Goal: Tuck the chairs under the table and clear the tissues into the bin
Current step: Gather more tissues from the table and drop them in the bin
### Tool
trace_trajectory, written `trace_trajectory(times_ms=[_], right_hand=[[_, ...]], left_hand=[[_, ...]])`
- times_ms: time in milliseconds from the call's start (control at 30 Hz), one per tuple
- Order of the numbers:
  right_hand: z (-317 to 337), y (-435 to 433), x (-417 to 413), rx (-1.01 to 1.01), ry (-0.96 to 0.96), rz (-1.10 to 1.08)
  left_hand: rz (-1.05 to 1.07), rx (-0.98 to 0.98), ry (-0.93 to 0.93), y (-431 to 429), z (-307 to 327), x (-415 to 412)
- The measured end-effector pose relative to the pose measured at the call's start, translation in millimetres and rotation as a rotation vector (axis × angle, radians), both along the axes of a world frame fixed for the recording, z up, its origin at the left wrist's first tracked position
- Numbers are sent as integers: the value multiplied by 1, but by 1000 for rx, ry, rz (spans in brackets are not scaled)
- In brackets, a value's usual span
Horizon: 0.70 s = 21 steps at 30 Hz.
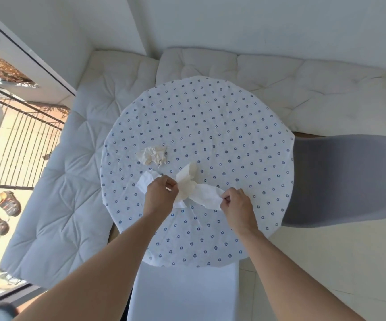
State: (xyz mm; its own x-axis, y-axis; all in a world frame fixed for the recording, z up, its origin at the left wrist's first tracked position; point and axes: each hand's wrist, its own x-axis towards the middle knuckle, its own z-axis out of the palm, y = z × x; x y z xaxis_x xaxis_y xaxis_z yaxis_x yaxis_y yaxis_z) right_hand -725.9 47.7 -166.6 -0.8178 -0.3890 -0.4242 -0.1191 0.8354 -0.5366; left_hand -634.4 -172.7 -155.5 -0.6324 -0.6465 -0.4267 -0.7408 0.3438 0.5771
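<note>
A round table (210, 117) wears a white cloth with small blue flowers. My left hand (160, 193) is closed on white tissues (146, 180) that stick out on both sides of it. My right hand (236, 202) pinches the end of another white tissue (207, 195), which meets the left hand's bunch in the middle. A crumpled cream tissue (152, 155) lies loose on the cloth just beyond my left hand. A grey chair (345, 179) stands at the table's right side, its seat partly under the edge. A white chair (182, 295) sits under the near edge. No bin is in view.
White cushioned benches (71, 172) run along the left and far sides of the table, against white walls. On the left a glass door gives onto a balcony with a black railing (18, 140) and a pair of sandals (2, 212). Pale floor tiles (326, 262) lie at the right.
</note>
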Motion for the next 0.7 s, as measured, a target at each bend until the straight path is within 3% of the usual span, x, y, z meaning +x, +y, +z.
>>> trace_trajectory(times_ms=[367,700], right_hand=[[79,7,76,-72,51,-116],[158,12,226,-200,223,-184]], left_hand=[[42,72,144,-8,86,103],[-20,83,330,-10,174,259]])
